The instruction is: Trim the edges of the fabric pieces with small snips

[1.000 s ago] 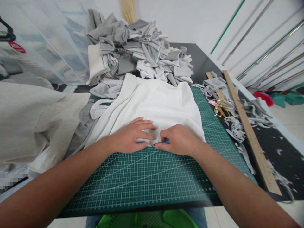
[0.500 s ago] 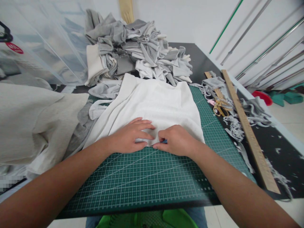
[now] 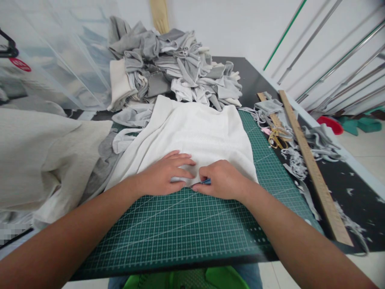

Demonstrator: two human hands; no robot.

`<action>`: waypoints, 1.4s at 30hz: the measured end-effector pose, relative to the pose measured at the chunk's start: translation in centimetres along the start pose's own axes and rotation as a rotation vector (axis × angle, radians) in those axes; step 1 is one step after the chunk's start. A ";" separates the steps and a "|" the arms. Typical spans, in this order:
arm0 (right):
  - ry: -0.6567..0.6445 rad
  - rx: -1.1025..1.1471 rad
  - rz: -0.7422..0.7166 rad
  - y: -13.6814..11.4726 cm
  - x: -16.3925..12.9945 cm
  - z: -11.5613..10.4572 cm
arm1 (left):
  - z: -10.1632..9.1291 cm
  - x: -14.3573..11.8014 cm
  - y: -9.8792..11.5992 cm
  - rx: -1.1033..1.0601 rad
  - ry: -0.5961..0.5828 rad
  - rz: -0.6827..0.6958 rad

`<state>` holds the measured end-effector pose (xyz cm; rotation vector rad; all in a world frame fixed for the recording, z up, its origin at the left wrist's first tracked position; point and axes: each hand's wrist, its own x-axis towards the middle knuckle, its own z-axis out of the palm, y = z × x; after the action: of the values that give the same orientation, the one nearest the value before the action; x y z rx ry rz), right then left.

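Observation:
A piece of white cloth point(image 3: 207, 128) lies spread over the green cutting mat point(image 3: 180, 228), its near edge under both hands. My left hand point(image 3: 167, 173) rests flat on the cloth near that edge, fingers spread and slightly bent. Close beside it, my right hand point(image 3: 222, 179) is closed around a small blue-handled tool point(image 3: 205, 182). The tool's thin dark tip points left at the cloth edge, near my left thumb. Most of its handle is hidden in the fist, so its exact kind is not clear.
Heaped grey and white cloths point(image 3: 180, 64) stand behind the mat. Beige cloth point(image 3: 51, 160) lies at left, before a clear plastic bin point(image 3: 60, 52). At right are a wooden ruler point(image 3: 315, 168), gold-handled scissors point(image 3: 276, 138) and fabric scraps point(image 3: 296, 162). A green basket point(image 3: 225, 277) sits below the table edge.
More of the blue tool and its tip now shows at my right fingers. My left hand has stayed almost still on the cloth. The view has shifted slightly.

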<state>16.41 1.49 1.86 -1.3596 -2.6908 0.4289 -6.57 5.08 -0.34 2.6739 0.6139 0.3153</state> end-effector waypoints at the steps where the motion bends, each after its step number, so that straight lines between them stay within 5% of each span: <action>1: 0.000 0.002 0.000 0.0 0.0 0.0 | 0.0 0.0 0.0 0.000 0.002 -0.001; 42: 0.003 0.008 -0.008 -0.2 -0.2 -0.2 | 0.0 0.0 0.1 -0.005 -0.002 -0.014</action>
<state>16.38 1.28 2.09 -1.3467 -2.6883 0.4355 -6.58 5.00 -0.30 2.6637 0.6299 0.3092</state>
